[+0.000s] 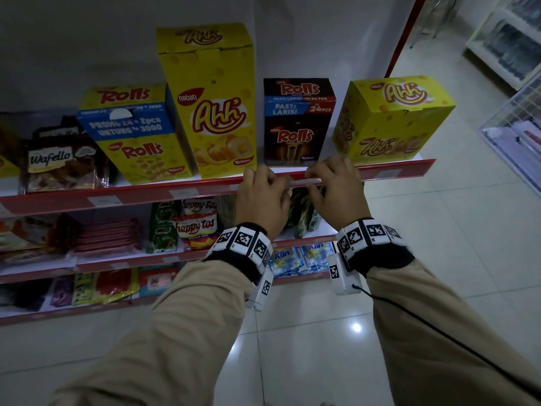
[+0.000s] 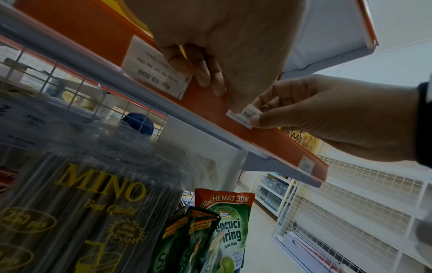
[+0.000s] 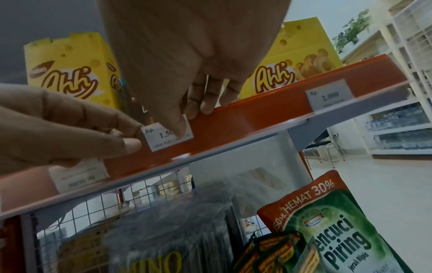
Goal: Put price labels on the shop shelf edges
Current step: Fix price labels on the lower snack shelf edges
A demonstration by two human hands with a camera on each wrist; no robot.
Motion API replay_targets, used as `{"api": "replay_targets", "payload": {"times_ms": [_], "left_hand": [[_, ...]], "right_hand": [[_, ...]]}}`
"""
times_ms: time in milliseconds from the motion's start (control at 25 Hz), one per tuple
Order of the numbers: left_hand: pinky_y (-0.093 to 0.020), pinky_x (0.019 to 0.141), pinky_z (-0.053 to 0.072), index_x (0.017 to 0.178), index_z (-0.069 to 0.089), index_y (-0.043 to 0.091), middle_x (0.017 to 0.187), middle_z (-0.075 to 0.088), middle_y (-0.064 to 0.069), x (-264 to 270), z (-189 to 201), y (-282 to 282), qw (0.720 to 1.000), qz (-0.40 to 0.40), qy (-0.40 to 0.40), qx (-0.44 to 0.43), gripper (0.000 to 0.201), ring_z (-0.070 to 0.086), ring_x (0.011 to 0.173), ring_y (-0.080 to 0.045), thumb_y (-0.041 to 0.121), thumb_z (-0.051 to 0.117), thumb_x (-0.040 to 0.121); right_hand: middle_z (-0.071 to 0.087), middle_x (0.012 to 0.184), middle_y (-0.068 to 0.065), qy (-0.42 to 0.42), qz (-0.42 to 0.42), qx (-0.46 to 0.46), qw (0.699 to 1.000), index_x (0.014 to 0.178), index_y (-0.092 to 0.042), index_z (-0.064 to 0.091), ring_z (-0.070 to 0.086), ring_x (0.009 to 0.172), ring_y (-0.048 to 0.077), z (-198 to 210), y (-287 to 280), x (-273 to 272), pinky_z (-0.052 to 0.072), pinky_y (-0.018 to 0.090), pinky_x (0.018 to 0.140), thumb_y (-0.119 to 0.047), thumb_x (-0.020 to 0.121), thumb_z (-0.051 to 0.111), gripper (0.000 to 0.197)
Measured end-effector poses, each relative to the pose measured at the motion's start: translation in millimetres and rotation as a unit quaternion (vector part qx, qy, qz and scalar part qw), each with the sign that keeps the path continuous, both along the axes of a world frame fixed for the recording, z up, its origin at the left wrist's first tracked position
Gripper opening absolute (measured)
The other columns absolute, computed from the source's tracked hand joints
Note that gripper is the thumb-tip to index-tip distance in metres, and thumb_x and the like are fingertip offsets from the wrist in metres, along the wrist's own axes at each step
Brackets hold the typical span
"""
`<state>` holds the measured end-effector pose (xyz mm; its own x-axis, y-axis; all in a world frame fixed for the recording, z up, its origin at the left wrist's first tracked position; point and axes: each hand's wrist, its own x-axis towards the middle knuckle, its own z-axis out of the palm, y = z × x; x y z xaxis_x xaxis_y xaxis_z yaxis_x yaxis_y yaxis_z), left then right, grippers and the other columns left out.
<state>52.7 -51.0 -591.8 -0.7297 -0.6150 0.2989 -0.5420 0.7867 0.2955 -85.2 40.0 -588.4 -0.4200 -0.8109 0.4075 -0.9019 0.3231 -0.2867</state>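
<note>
A small white price label reading about 1.500 lies on the red edge strip of the top shelf, just below the dark Rolls box. My left hand holds its left end between thumb and fingers. My right hand has its thumb on the label's right part, with its fingers curled over the strip's top. In the left wrist view the right thumb presses the label against the strip. My hands mostly hide the label in the head view.
Other labels sit in the strip: 10.000 to the left and 2.000 to the right. Yellow Ahh boxes and Rolls boxes stand on the shelf. Snack packs fill the lower shelves. A wire rack stands right, over tiled floor.
</note>
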Motion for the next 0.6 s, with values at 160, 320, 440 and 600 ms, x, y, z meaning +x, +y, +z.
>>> {"api": "replay_targets", "payload": {"times_ms": [160,320,440,600], "left_hand": [[-0.037,0.080,0.039,0.120,0.058,0.024,0.105,0.049,-0.007,1.1,2.5,2.1,1.000,-0.005,-0.016,-0.010,0.030,0.041,0.100,-0.027,0.031,0.051,0.092],[-0.037,0.080,0.040,0.116,0.059,0.023,0.106,0.048,-0.007,0.3,5.6,1.4,0.999,-0.002,-0.042,-0.010,0.026,0.040,0.101,-0.028,0.031,0.049,0.092],[-0.038,0.081,0.040,0.119,0.058,0.023,0.109,0.048,-0.007,-0.6,8.0,3.0,0.998,-0.002,-0.057,-0.012,0.029,0.041,0.103,-0.028,0.030,0.049,0.092],[-0.039,0.079,0.041,0.123,0.053,0.024,0.109,0.047,-0.008,-1.2,9.6,5.4,0.996,0.002,-0.077,-0.033,0.033,0.040,0.102,-0.029,0.027,0.049,0.091]], "right_hand": [[0.057,0.097,0.018,0.004,0.014,0.038,0.999,0.094,-0.006,0.064,0.049,0.096,0.036,3.8,-1.8,-2.5,0.039,0.040,0.079,-0.008,0.084,0.061,0.010],[0.058,0.097,0.020,0.004,0.028,0.058,0.998,0.096,-0.004,0.064,0.049,0.096,0.037,6.5,1.5,-5.1,0.039,0.040,0.079,-0.010,0.087,0.061,0.011],[0.057,0.098,0.020,-0.002,0.034,0.062,0.997,0.096,-0.004,0.065,0.048,0.098,0.037,9.3,0.7,-6.4,0.040,0.040,0.078,-0.010,0.088,0.060,0.011],[0.056,0.098,0.020,-0.015,0.031,0.056,0.998,0.096,-0.004,0.066,0.048,0.099,0.037,8.6,2.2,-6.2,0.040,0.039,0.077,-0.009,0.089,0.059,0.012]]}}
